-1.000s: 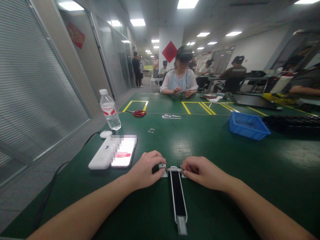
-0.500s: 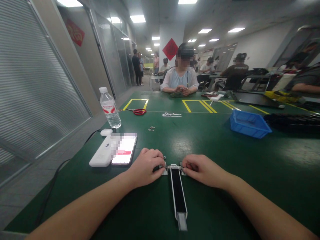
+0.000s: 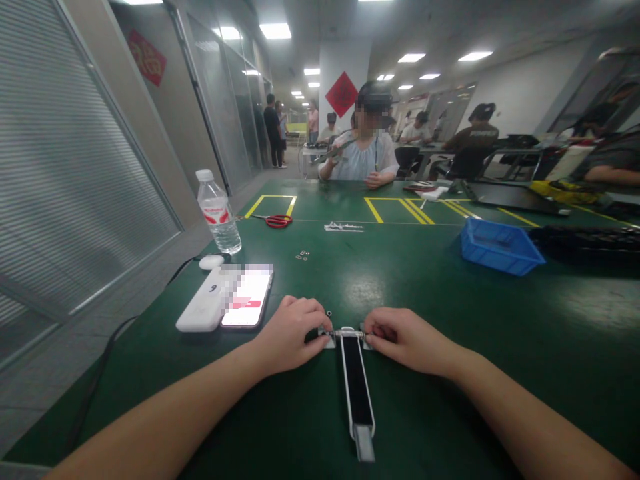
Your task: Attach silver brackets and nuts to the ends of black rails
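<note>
A long narrow piece with a black face and pale rim [image 3: 357, 387] lies on the green table, pointing towards me. A grey tab [image 3: 365, 445] sticks out of its near end. Across its far end runs a thin metal crossbar [image 3: 349, 334] with small metal plates at both sides. My left hand [image 3: 295, 333] is closed, thumb and fingers pinching the crossbar's left end. At the right end, my right hand [image 3: 405, 339] pinches in the same way. The fingers partly hide both ends. One small ring [image 3: 329, 313] lies just beyond the left fingertips.
Left of my hands lie a phone [image 3: 249, 297], a white power bank [image 3: 200, 300] and a water bottle [image 3: 219, 213]. Farther off are several small metal parts [image 3: 303, 255], red-handled scissors [image 3: 278, 221] and a blue bin [image 3: 500, 247]. A person [image 3: 367, 147] sits across the table.
My hands and the long piece are almost still. The person opposite has lifted a flat object in one hand, and the other hand has come apart from it.
</note>
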{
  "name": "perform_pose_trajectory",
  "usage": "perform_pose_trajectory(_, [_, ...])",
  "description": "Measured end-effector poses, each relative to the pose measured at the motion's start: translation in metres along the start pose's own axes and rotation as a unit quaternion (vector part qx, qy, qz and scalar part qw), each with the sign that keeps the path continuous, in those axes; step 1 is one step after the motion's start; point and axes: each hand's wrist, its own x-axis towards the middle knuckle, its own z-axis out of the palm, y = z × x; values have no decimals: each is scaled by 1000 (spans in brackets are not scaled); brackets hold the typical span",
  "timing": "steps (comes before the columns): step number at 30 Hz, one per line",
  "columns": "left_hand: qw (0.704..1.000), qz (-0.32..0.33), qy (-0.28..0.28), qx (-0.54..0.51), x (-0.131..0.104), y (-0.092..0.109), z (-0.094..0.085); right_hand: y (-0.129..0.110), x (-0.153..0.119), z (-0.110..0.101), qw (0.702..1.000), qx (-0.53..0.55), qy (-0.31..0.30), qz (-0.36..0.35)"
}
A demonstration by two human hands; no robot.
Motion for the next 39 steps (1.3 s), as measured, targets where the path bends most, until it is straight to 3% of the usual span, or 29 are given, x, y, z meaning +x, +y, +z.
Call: perform_pose_trajectory(39, [999,-12,14,-28,0,-1,3,2,-1,1,1000,2,-1,1])
